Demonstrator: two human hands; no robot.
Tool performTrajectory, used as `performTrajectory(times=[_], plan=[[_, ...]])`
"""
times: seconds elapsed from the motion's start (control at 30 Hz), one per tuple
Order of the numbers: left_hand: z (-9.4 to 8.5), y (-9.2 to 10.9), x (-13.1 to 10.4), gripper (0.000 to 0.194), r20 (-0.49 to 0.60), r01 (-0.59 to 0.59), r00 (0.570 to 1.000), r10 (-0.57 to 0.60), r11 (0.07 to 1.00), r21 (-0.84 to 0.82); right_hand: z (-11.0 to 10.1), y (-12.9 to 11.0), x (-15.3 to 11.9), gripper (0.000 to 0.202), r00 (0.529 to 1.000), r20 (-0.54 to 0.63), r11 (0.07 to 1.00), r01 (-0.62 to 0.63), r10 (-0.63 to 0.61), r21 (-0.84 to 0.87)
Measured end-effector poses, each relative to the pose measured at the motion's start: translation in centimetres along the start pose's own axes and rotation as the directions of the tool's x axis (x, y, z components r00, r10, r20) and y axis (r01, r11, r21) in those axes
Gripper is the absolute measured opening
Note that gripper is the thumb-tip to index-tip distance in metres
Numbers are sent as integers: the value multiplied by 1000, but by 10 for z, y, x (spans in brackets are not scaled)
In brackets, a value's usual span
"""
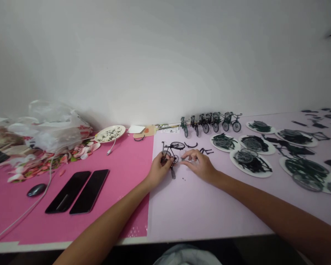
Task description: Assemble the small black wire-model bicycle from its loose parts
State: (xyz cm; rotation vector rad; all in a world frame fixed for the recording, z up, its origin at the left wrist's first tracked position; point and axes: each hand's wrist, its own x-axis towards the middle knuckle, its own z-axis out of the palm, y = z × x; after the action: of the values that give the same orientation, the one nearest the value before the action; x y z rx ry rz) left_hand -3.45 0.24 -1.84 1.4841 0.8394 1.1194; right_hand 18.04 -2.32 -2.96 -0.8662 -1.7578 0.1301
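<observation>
My left hand (pixel 159 169) is closed around a black miniature bicycle (pixel 178 145), which is held tilted just above the lilac part of the table. One of its wheels shows at the top; the fingers cover part of the frame. My right hand (pixel 200 165) is close by on the right, thumb and forefinger brought together in a pinch beside the bicycle. Whatever is between those fingertips is too small to make out. A curved black piece (pixel 191 145) and some dark forked parts (pixel 206 151) lie behind my hands. Tiny dark bits (pixel 184 179) are on the table below them.
Several finished miniature bicycles (pixel 215 119) stand in a row near the wall. On the right are white plates (pixel 264 174) of bicycle parts. Two phones (pixel 88 193), a mouse (pixel 36 190), a cable (pixel 30 209), petals (pixel 48 163) and a plastic bag (pixel 55 123) occupy the left side.
</observation>
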Motion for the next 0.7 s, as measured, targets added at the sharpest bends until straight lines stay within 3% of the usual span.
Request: performTrajectory(times=[0.27, 0.7], plan=[[1, 7, -2, 49, 12, 39, 999, -40, 998, 39, -1, -3, -1, 33, 990, 104, 993, -98, 91, 60], [4, 8, -6, 45, 47, 37, 998, -43, 991, 129, -1, 0, -3, 25, 983, 132, 992, -129, 127, 2]])
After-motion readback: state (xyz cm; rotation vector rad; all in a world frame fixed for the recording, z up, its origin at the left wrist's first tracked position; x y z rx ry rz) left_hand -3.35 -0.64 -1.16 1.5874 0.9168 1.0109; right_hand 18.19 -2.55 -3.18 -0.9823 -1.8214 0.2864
